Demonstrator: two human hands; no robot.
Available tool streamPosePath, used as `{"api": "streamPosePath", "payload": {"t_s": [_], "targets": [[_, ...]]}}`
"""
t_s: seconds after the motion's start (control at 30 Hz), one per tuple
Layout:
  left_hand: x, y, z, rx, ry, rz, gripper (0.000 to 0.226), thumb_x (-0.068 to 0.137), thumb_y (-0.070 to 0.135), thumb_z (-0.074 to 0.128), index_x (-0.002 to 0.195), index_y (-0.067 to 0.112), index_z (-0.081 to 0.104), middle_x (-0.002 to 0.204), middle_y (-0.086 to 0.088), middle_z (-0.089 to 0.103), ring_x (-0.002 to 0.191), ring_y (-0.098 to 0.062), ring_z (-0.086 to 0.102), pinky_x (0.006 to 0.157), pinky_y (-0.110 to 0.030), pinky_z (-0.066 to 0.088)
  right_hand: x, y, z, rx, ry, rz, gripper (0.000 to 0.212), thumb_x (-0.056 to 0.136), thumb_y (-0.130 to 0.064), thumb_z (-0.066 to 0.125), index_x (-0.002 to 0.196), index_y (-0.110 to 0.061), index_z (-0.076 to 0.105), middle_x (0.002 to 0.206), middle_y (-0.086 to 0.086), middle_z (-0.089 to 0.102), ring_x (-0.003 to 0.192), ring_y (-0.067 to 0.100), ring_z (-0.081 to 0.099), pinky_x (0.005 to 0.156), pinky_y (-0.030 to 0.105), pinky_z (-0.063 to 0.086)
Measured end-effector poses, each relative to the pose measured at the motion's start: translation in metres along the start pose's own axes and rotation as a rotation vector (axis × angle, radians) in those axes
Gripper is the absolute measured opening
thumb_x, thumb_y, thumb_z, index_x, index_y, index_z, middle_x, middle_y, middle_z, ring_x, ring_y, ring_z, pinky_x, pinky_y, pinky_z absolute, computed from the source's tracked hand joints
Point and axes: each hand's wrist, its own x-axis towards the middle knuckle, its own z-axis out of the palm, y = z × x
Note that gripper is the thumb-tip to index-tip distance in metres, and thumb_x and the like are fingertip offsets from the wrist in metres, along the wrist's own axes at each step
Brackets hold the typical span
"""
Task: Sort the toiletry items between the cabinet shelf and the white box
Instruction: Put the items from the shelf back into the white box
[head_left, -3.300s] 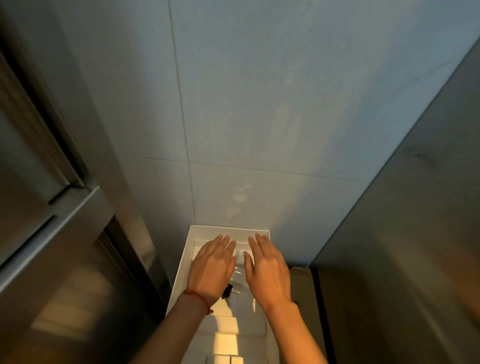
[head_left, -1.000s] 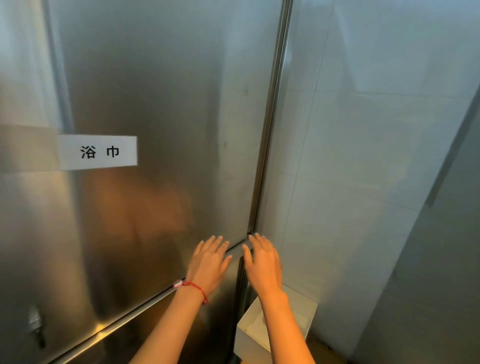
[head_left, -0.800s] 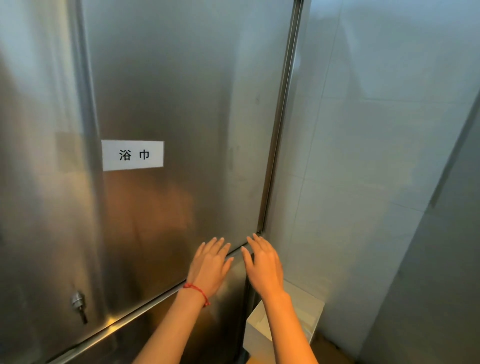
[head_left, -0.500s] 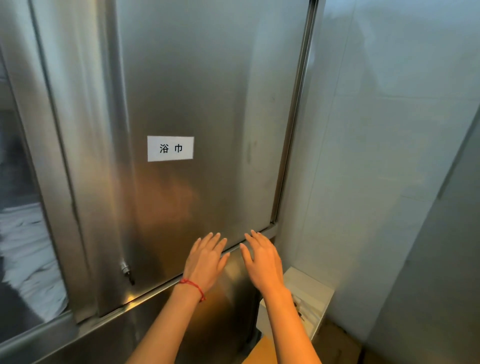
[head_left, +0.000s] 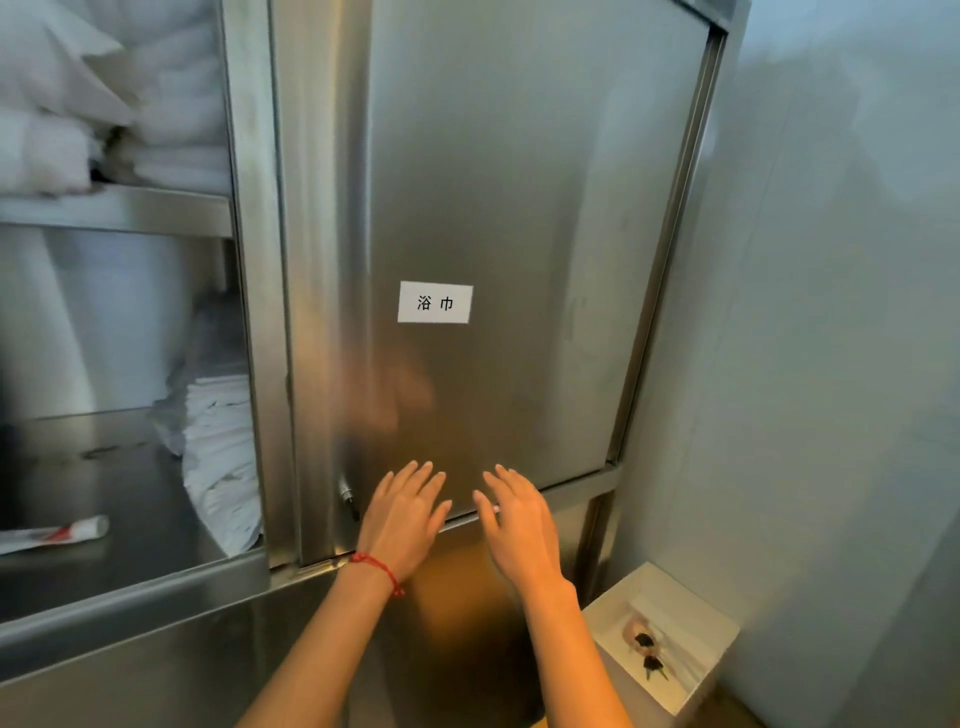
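A toothpaste tube (head_left: 54, 533) lay flat on the lower steel cabinet shelf (head_left: 104, 519) at about eight o'clock in the view, its long axis running nearly level from nine o'clock toward three o'clock, tilted slightly up at the right; the blunt end at the right looked like the cap, though the left end ran out of view. The tube was white with red marking. Just beside it toward three o'clock, a stack of folded white cloths (head_left: 221, 457) leaned against the cabinet's door frame. On the upper shelf (head_left: 119, 210), at ten o'clock, sat piled white towels (head_left: 104, 93). The sliding stainless door (head_left: 519, 208) covered the right half of the cabinet and bore a white label (head_left: 435, 302) with two black characters near the centre of the view. The left hand (head_left: 402, 519), a red string bracelet (head_left: 378, 566) at its wrist, was held out with fingers straight and slightly spread, gripping nothing, in front of the door's lower edge. The right hand (head_left: 514, 525) was likewise extended just beside it toward three o'clock, fingers relaxed and apart, empty. Whether either hand touched the door could not be told. At five o'clock the white box (head_left: 613, 613) stood on the floor against the tiled wall (head_left: 831, 364), open at the top; inside lay a few small items (head_left: 647, 652), dark and pinkish, too small to identify.
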Motion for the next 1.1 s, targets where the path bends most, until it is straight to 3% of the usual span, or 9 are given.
{"api": "streamPosePath", "payload": {"t_s": [0.7, 1.1], "targets": [[-0.112, -0.042, -0.062, 0.171, 0.072, -0.367, 0.049, 0.099, 0.038, 0.038, 0.144, 0.018, 0.036, 0.152, -0.002, 0.032, 0.141, -0.016, 0.024, 0.115, -0.031, 0.015, -0.033, -0.088, 0.014, 0.236, -0.157, -0.446, 0.044, 0.101, -0.036, 0.037, 0.141, -0.020, 0.043, 0.150, -0.002, 0.036, 0.140, 0.011, 0.027, 0.114, 0.023, 0.015], [-0.169, -0.092, -0.094, 0.280, 0.088, -0.512, 0.049, 0.100, 0.037, 0.034, 0.147, 0.022, 0.029, 0.155, 0.000, 0.024, 0.143, -0.013, 0.018, 0.116, -0.031, 0.010, -0.053, -0.167, 0.040, 0.331, -0.226, -0.607, 0.044, 0.100, -0.034, 0.040, 0.140, -0.016, 0.044, 0.148, 0.002, 0.039, 0.138, 0.015, 0.030, 0.113, 0.024, 0.016]]}}
